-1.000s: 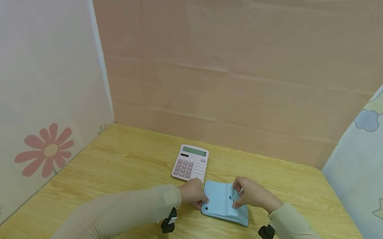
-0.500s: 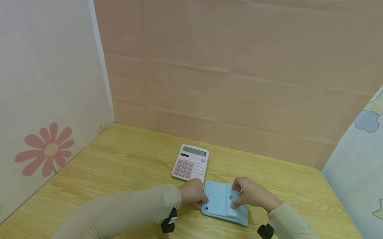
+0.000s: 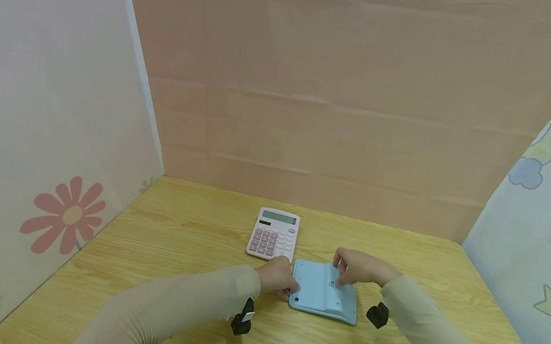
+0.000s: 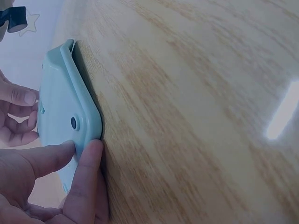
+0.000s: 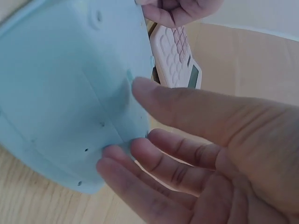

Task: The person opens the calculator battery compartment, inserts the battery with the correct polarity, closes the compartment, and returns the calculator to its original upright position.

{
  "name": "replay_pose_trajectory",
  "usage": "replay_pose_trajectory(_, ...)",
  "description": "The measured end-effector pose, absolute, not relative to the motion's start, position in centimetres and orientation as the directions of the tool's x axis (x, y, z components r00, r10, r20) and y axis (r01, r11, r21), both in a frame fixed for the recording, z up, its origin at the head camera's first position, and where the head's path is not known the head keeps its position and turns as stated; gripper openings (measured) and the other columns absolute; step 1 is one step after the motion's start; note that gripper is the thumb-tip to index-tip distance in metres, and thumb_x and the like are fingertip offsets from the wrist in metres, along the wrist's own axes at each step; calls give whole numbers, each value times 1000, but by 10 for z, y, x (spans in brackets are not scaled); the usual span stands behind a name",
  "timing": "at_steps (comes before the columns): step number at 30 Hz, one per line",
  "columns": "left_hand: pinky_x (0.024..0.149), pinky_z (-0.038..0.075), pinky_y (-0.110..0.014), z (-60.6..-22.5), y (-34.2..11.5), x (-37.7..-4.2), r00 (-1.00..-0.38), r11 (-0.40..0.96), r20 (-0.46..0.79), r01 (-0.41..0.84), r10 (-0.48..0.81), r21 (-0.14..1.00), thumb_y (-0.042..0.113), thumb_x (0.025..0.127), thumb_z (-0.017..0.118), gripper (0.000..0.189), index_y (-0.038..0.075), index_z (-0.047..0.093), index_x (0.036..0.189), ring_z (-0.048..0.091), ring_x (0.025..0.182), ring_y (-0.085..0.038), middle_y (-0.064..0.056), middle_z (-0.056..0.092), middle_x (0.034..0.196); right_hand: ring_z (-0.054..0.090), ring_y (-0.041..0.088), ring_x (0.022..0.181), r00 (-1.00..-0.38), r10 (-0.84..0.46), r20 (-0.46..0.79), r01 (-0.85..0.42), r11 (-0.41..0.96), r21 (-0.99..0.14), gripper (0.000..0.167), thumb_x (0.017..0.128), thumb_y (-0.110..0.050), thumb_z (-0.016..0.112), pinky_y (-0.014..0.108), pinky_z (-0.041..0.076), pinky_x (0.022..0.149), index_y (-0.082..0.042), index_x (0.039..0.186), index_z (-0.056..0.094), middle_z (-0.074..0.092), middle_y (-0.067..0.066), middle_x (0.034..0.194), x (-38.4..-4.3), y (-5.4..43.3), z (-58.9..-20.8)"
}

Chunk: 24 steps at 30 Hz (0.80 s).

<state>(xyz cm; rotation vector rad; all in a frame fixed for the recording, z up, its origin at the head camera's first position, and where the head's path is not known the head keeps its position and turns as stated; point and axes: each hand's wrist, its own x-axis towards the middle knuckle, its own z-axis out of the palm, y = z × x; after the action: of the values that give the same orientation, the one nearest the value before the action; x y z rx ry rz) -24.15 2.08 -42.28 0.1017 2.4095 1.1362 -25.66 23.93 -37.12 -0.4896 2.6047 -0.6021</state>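
A light blue calculator (image 3: 311, 286) lies face down on the wooden table, its back with the battery cover (image 3: 340, 297) turned up. My left hand (image 3: 275, 274) pinches its left edge; in the left wrist view, the thumb (image 4: 58, 156) is on the back near a round black foot and a finger is along the side. Over the cover's latch is my right hand (image 3: 363, 266), with thumb and fingers apart. In the right wrist view its thumb (image 5: 156, 93) is by the latch and its loosely bent fingers are at the calculator's edge. Nothing shows held between them.
A pink calculator (image 3: 273, 235) lies face up just behind my left hand. The wooden table (image 3: 191, 219) meets a plain tan backdrop (image 3: 338, 145) at the back, with patterned white panels on both sides.
The dark gap around the battery cover has closed, and the cover now looks flush. My right hand has shifted slightly up and away. The left hand and calculator stay in place.
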Motion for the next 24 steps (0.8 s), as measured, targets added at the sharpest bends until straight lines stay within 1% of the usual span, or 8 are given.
replay_pose_trajectory(3,50,56,-22,-422,21,-241,-885,650,-383,-130,264,749,6,82,76,23,0,58,71,65,49,-14,-10,65,63,50,16,60,-843,-408,-350,-223,858,-463,37,79,-4,78,28,47,59,-3,104,51,53,6,74,-258,236,-369)
replay_pose_trajectory(8,51,56,-21,-420,21,-241,-882,653,-393,-138,261,744,7,82,76,23,0,57,71,64,50,-13,-9,65,63,50,18,63,-836,-361,-412,-161,881,-445,39,77,1,78,30,52,62,-3,103,49,55,8,76,-261,229,-364)
replay_pose_trajectory(12,52,57,-22,-420,20,-241,-881,654,-395,-139,261,743,7,82,76,22,0,58,71,65,50,-13,-10,65,63,54,18,69,-824,-318,-470,-119,907,-404,39,78,3,77,32,56,68,-3,102,47,56,9,83,-264,223,-362)
replay_pose_trajectory(16,52,57,-23,-419,20,-241,-880,651,-395,-140,264,746,7,82,76,22,0,58,71,66,50,-14,-10,65,65,59,19,75,-816,-273,-509,-100,935,-340,38,80,2,76,36,56,73,-5,103,46,56,9,89,-264,216,-357)
replay_pose_trajectory(19,52,57,-23,-420,20,-241,-879,650,-396,-140,265,747,7,82,76,22,0,58,71,66,51,-14,-10,65,65,61,20,75,-826,-247,-507,-106,951,-290,37,79,1,77,37,55,72,-6,102,49,57,8,88,-263,211,-354)
replay_pose_trajectory(24,52,57,-22,-423,20,-242,-877,648,-398,-140,270,749,7,82,76,22,0,59,72,66,51,-14,-10,65,65,59,19,70,-843,-230,-486,-145,967,-207,36,76,0,80,30,52,63,-6,96,51,57,7,84,-261,205,-353)
